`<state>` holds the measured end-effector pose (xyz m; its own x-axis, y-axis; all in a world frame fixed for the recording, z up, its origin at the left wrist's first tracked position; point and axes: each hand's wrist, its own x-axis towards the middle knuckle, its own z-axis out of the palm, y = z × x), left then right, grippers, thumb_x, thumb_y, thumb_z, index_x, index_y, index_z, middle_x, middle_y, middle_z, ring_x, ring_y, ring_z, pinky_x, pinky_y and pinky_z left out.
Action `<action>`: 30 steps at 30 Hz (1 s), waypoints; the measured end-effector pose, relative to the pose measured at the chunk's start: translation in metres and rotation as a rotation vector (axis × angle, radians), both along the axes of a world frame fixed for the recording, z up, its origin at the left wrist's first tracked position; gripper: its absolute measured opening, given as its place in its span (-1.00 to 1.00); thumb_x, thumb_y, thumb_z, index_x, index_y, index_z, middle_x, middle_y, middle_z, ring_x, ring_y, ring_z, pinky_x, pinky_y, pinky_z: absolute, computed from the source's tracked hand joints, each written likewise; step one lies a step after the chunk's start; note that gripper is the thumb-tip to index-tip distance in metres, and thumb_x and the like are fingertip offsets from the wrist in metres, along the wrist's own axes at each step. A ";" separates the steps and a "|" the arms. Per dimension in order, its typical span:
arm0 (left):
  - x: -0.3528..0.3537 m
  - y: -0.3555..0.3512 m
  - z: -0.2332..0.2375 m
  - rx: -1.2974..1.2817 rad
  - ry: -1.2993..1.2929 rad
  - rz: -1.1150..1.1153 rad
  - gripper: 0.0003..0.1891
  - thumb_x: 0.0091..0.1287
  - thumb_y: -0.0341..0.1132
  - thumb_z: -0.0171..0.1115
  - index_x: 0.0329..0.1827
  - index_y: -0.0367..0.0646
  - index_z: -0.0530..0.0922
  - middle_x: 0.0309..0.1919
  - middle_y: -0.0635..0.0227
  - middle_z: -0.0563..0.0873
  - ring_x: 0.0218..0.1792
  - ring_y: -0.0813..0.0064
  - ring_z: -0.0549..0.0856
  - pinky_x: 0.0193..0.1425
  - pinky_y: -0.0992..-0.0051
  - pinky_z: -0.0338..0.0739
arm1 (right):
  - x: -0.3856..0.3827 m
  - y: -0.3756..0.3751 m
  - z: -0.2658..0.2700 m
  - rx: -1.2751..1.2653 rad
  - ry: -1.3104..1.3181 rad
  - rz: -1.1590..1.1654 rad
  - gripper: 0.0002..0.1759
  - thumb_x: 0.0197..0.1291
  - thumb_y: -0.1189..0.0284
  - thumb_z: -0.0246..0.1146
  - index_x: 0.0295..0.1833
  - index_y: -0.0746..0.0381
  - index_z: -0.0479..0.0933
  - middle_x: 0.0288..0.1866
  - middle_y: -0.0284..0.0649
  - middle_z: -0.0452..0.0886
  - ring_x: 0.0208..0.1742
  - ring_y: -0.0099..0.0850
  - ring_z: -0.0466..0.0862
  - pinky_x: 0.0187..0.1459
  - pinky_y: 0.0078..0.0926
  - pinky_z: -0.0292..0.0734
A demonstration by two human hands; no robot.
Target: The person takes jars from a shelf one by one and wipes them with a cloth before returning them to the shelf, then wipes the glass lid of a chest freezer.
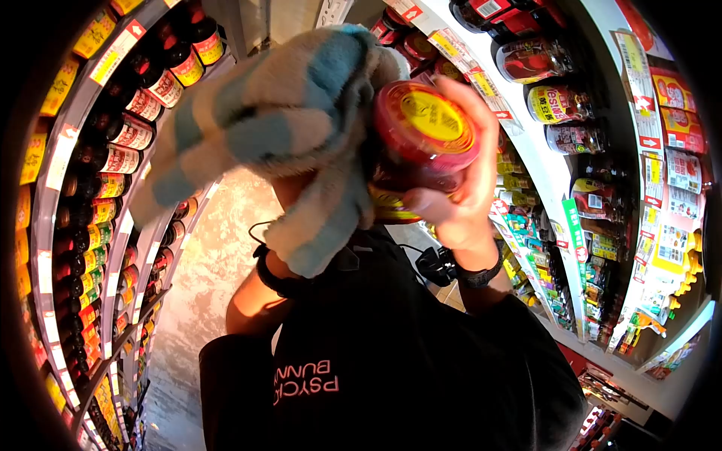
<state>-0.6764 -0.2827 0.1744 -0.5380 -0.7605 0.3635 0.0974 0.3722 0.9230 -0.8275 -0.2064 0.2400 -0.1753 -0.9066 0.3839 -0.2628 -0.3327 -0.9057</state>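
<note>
In the head view, my right hand (477, 173) is wrapped round a jar (432, 180) with a red lid and a round yellow label on top. The jar is tilted, its lid turned up toward me. My left hand (292, 189) is mostly hidden beneath a blue-and-beige striped fluffy cloth (293, 105), which it holds. The cloth lies against the jar's left side, and a loose end hangs down over my left wrist. The fingers under the cloth do not show.
Shelves of dark sauce bottles (120, 135) with yellow and red labels line the left. On the right, a white shelf (519, 98) carries several jars (556, 104) and price tags. Red and white packets (681, 128) stand farther right. A pale mottled floor (195, 301) shows at lower left.
</note>
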 end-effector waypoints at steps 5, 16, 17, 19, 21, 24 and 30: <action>-0.013 -0.021 -0.012 -0.209 -0.012 -0.069 -0.34 0.00 -0.39 0.45 0.25 -0.22 0.47 0.07 0.12 0.69 0.13 0.19 0.67 0.14 0.36 0.56 | 0.001 -0.008 0.007 -0.121 -0.016 -0.047 0.12 -0.16 0.51 0.60 0.53 0.34 0.12 0.37 -0.01 0.41 0.40 -0.24 0.50 0.44 -0.27 0.39; -0.002 0.014 -0.017 0.275 0.075 -0.124 -0.55 0.39 -0.11 0.20 0.18 -0.27 0.50 -0.10 0.13 0.72 -0.04 0.14 0.72 0.10 0.32 0.61 | -0.001 -0.019 0.011 -0.051 -0.132 0.038 0.19 -0.10 0.41 0.64 0.59 0.34 0.07 0.44 -0.11 0.40 0.44 -0.31 0.48 0.44 -0.32 0.39; -0.009 0.013 -0.021 0.821 0.422 -0.193 -0.60 0.22 -0.28 0.31 0.09 -0.27 0.56 -0.16 0.02 0.71 -0.04 -0.02 0.69 0.08 0.31 0.58 | -0.007 -0.019 0.012 -0.007 -0.055 0.085 0.17 -0.12 0.46 0.63 0.59 0.32 0.09 0.42 -0.10 0.42 0.43 -0.32 0.49 0.45 -0.34 0.37; -0.008 0.006 -0.017 0.401 0.233 -0.227 -0.65 0.25 -0.31 0.28 0.07 -0.25 0.57 -0.16 -0.01 0.70 -0.06 -0.02 0.68 0.06 0.31 0.58 | -0.010 -0.021 0.013 0.097 -0.096 0.115 0.15 -0.14 0.48 0.62 0.57 0.30 0.12 0.38 -0.10 0.45 0.41 -0.34 0.50 0.43 -0.36 0.38; -0.005 0.003 0.011 0.112 0.079 -0.212 -0.68 0.27 -0.35 0.25 0.05 -0.27 0.56 -0.18 -0.02 0.69 -0.10 -0.05 0.66 0.03 0.31 0.57 | -0.014 -0.026 0.011 0.091 -0.084 0.072 0.13 -0.16 0.49 0.62 0.54 0.29 0.15 0.33 -0.11 0.48 0.36 -0.35 0.53 0.42 -0.36 0.40; 0.009 0.014 -0.016 0.267 0.043 -0.183 -0.60 0.34 -0.36 0.25 0.21 -0.29 0.49 -0.07 0.15 0.67 -0.04 0.25 0.66 0.08 0.38 0.56 | -0.016 -0.027 0.005 0.127 0.092 -0.031 0.11 -0.25 0.47 0.68 0.47 0.28 0.22 0.26 -0.14 0.54 0.29 -0.35 0.59 0.37 -0.35 0.46; 0.010 0.027 -0.006 0.901 0.151 -0.078 -0.54 0.31 -0.40 0.30 0.29 -0.21 0.49 0.09 0.26 0.67 0.13 0.38 0.66 0.18 0.37 0.54 | -0.010 -0.023 -0.006 0.105 0.000 -0.171 0.13 -0.36 0.41 0.73 0.41 0.27 0.29 0.23 -0.13 0.59 0.25 -0.35 0.63 0.32 -0.35 0.51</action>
